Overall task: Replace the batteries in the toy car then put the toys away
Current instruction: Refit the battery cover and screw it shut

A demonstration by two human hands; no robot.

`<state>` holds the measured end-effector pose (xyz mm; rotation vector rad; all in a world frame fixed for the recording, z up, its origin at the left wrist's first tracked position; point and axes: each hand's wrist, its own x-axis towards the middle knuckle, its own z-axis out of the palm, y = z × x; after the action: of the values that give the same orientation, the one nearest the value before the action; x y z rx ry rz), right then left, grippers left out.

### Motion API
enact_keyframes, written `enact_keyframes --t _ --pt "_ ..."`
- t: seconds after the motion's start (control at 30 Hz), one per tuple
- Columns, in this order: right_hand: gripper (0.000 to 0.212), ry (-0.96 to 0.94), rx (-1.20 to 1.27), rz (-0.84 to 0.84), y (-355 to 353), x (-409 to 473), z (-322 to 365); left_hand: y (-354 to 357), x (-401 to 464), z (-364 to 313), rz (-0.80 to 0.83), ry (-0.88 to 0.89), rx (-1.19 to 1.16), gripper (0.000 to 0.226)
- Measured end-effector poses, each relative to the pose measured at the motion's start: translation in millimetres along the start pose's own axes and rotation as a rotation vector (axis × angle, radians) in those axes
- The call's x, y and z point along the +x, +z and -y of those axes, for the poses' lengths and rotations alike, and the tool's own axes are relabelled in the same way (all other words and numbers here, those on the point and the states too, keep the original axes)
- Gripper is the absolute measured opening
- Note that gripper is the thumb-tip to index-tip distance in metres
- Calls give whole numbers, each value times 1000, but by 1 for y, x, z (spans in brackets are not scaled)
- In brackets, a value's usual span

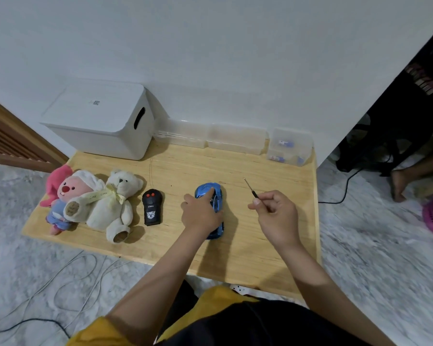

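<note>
The scene is evenly but rather dimly lit from above. Soft shadows are cast on the desk [260, 245] to the right of each object. Straight edges are bowed by wide-angle distortion, and the floor at the right border is smeared.

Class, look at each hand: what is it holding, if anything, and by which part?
Right hand: thin dark screwdriver, pinched at its handle. Left hand: rests on the shiny blue toy car; a real grip cannot be told.

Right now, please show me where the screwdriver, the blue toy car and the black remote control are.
screwdriver [256, 194]: head view, on its dark handle.
blue toy car [218, 199]: head view, on its roof.
black remote control [152, 210]: head view, on its body.
</note>
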<state>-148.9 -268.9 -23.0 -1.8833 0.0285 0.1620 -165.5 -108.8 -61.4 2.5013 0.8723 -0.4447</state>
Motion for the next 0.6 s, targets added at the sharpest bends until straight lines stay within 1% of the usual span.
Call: enact_keyframes --t 0.07,0.13,0.3,0.37,0.43,0.5,0.6 --pt "4 7 -37 14 1 3 -2 3 1 -5 -14 14 76 68" --pt "7 12 -72 37 3 6 -3 5 3 -5 -21 19 88 69" --pt "9 22 -130 66 15 16 -3 6 4 5 -48 50 136 84" --pt "14 3 -170 80 23 21 0 1 5 13 -80 81 63 89" --pt "17 -9 -198 99 34 29 3 -7 10 22 -112 121 -53 90" --pt "15 -16 -238 113 47 38 9 -19 23 31 -141 149 -138 84" --pt "12 -25 -319 135 70 54 21 -40 51 43 -185 178 -194 70"
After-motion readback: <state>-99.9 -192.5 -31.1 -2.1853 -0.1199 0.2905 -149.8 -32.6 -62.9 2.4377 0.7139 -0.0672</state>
